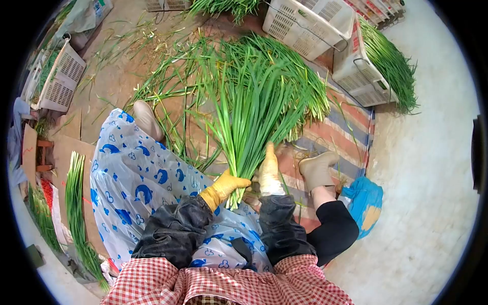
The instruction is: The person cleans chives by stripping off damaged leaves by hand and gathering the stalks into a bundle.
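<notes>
A fanned bunch of long green leafy stalks [249, 112] stands between my knees, its pale stem ends pointing down toward me. My left hand [226, 187], in a yellow glove, is wrapped round the lower stems. On the right side of the bunch, my right hand [268, 165], in a pale yellow glove with a white cuff, is held upright against the leaves; its fingers point away from me and look pressed together. Behind the bunch, a heap of loose stalks [305, 94] lies on the floor.
White plastic crates stand at the upper right [353, 76], top [300, 28] and left [62, 76]. A stalk bundle [75, 203] lies at the left. A blue plastic bag [363, 203] sits by my right knee. A dolphin-print plastic sheet [137, 178] covers my left leg.
</notes>
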The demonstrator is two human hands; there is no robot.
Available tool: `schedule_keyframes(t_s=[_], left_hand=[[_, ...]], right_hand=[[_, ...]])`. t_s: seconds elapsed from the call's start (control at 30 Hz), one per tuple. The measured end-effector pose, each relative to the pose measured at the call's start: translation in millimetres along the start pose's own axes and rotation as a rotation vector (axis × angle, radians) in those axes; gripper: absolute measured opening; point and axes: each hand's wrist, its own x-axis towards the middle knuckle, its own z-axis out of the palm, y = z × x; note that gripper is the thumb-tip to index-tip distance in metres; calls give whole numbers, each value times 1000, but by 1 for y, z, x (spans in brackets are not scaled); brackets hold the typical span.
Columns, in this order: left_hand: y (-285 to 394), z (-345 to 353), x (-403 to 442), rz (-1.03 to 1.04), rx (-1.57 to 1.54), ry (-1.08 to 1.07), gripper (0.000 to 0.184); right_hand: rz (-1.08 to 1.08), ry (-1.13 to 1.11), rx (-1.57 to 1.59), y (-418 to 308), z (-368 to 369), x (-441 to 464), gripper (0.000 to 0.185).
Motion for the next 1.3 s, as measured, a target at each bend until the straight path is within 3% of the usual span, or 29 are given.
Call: schedule_keyframes(t_s=[0.07,0.17,0.2,0.27,0.37,0.47,0.57,0.6,0.73,0.8,0.87,0.93,1.03,1.13,1.2,1.27,1.3], left_hand=[[0,-6,4,34,-7,-24,37],[-1,-9,6,73,-59,-33,36],[0,-10,8,70,-61,-39,36],[0,-14,8,15,-48,-50,39],[-7,-12,11,46,-55,-42,34],[-6,-11,11,52,-28,-29,32],[-6,-12,10,80,36,-15,31],[-5,-12,10,78,28,-12,31],[2,-9,7,86,-50,-14,29],[1,-12,8,-34,-208,-66,25],[-1,-24,12,-164,-372,-228,30],[7,-23,6,-190,-589,-233,31],[9,-33,3,-44,-713,-180,34],[14,-38,2,61,-808,-124,36],[11,-47,10,19,-859,-213,38],[14,-55,14,45,-740,-188,38],[18,-60,14,-10,-690,-235,34]], right_hand=[[26,-107,227,7,-30,32,54],[-240,86,-52,-40,-44,13,35],[-444,218,-194,-58,-27,-2,29],[-545,213,-220,-87,-12,-10,20],[-568,119,-278,-116,15,-12,18],[-709,246,-675,-129,55,-6,24],[-640,341,-1093,-121,72,12,29],[-542,316,-1098,-117,72,23,29],[-701,93,-486,-103,59,32,15],[-661,101,-239,-104,65,5,11],[-413,-33,372,-107,73,-30,14],[-292,-12,495,-104,62,-51,17],[-54,-447,900,-93,14,-55,16],[-1,-324,776,-96,13,-97,15],[66,-361,786,-93,7,-121,19],[101,-471,496,-96,-11,-136,25],[11,-362,182,-98,-26,-142,27]])
